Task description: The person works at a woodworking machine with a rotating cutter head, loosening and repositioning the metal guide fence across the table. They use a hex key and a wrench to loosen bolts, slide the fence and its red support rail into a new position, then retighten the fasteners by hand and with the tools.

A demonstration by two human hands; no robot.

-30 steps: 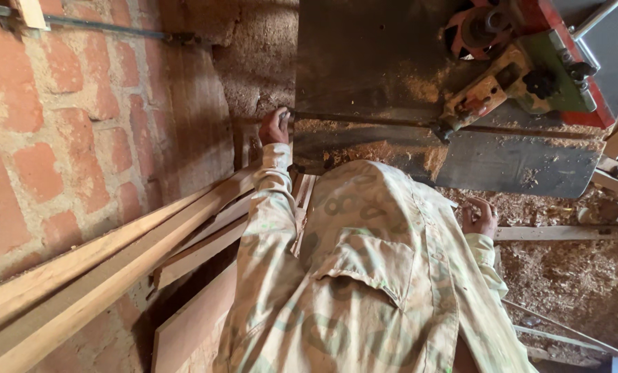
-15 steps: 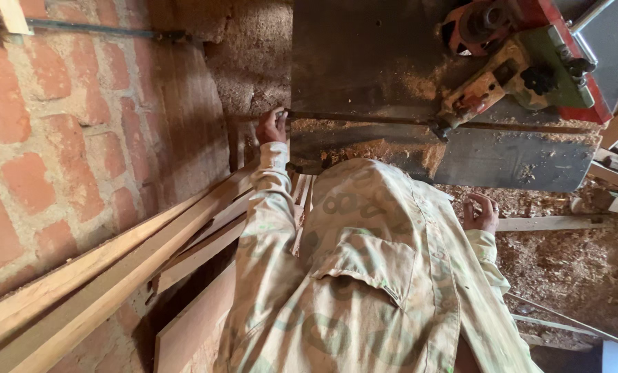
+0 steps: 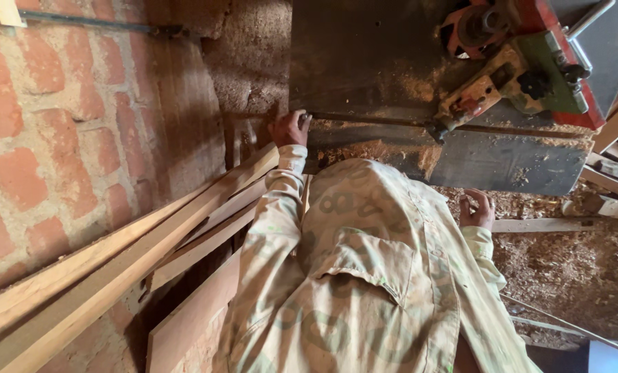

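While sawdust hides the table (image 3: 364, 62) edge — left hand (image 3: 289, 128) fingers grip it | right hand (image 3: 477, 211) unclear

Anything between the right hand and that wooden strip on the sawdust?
Nothing visible. The right hand sits at the end of the wooden strip lying on sawdust; whether they touch is unclear.

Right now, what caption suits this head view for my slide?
Left hand at a dusty machine table, right hand beside a wooden strip, planks leaning on a brick wall.
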